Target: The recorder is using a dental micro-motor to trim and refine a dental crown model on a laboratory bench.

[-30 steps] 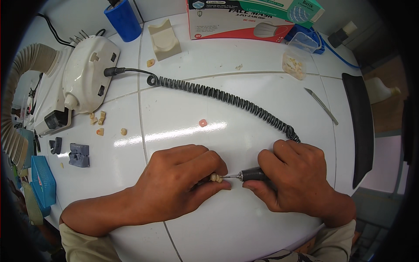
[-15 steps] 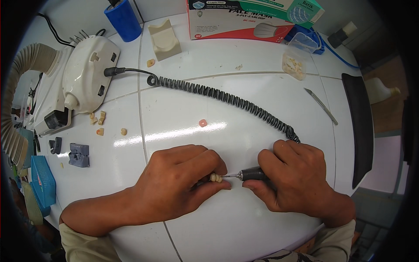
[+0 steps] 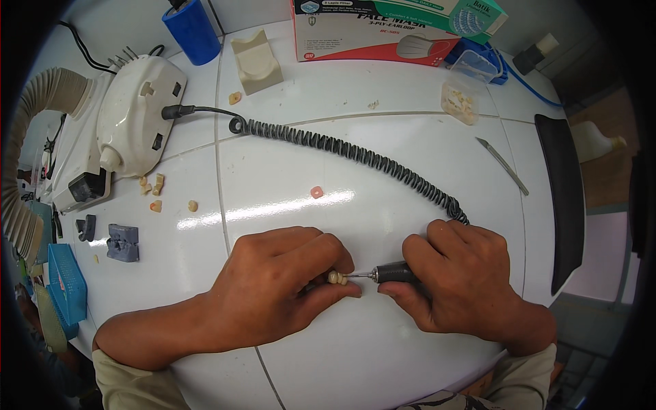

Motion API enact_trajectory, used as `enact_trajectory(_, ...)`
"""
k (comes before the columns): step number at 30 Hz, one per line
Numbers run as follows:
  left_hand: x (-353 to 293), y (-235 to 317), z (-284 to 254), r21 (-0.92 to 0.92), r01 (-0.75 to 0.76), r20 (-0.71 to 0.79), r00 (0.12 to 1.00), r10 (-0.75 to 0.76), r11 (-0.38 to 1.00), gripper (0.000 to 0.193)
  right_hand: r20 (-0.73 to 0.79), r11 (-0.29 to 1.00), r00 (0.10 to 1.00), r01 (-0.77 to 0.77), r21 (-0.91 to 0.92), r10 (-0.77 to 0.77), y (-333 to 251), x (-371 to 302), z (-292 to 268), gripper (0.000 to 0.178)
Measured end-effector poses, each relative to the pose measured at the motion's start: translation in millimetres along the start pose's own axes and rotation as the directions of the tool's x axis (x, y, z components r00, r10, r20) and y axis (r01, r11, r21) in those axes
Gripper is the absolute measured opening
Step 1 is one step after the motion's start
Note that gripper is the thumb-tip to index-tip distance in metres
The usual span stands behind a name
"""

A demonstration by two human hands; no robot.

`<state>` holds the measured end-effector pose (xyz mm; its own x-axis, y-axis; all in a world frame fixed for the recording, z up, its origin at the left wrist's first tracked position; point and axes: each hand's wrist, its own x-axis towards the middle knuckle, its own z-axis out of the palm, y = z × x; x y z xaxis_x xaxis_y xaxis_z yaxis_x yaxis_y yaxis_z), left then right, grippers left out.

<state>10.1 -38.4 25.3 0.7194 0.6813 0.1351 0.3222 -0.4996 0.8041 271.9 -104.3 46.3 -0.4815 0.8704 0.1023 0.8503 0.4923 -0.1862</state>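
Observation:
Between the thumb and fingers of my left hand is a small cream dental bridge, partly covered by the fingers. My right hand is wrapped round the black grip of a rotary handpiece. Its thin metal bit points left and meets the bridge, or lies right against it. A black coiled cord runs from near my right hand to the white control unit at the far left. A small pink piece lies on the table beyond my hands.
Grey dental models, several tooth-coloured pieces and a blue basket are on the left. At the back stand a cream holder and a mask box. A metal blade tool and a clear tub lie right.
Almost nothing differs. Both hands, the dental bridge and the handpiece keep the same places, with the bit still at the bridge.

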Motion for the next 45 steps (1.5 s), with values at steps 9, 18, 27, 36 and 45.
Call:
enact_trajectory(9, -0.2, -1.4, 0.9, 0.005, -0.020, -0.006, 1.000, 0.020, 1.000, 0.028, 0.013, 1.000, 1.000, 0.004, 0.005, -0.004, 0.2, -0.2, -1.2, 0.046)
enact_trajectory(18, -0.3, -1.0, 1.0, 0.008, -0.026, -0.012, 1.000, 0.026, 1.000, 0.029, 0.015, 1.000, 1.000, 0.000, -0.002, 0.000, -0.9, -0.9, -0.9, 0.046)
enact_trajectory(27, -0.7, -1.7, 1.2, 0.012, -0.024, -0.003, 1.000, 0.024, 1.000, 0.029, 0.012, 1.000, 1.000, -0.003, 0.005, 0.003, -1.8, -1.6, -0.4, 0.045)
enact_trajectory(36, 0.0, -1.5, -0.2, 0.013, -0.027, 0.007, 1.000, 0.027, 1.000, 0.028, 0.008, 1.000, 1.000, -0.004, 0.001, 0.004, -2.2, -1.6, -0.1, 0.045)
enact_trajectory(45, -0.6, -2.5, 0.9, 0.005, -0.025, 0.009, 1.000, 0.025, 1.000, 0.028, 0.015, 1.000, 1.000, 0.002, 0.005, -0.002, -1.7, -1.1, -0.9, 0.044)
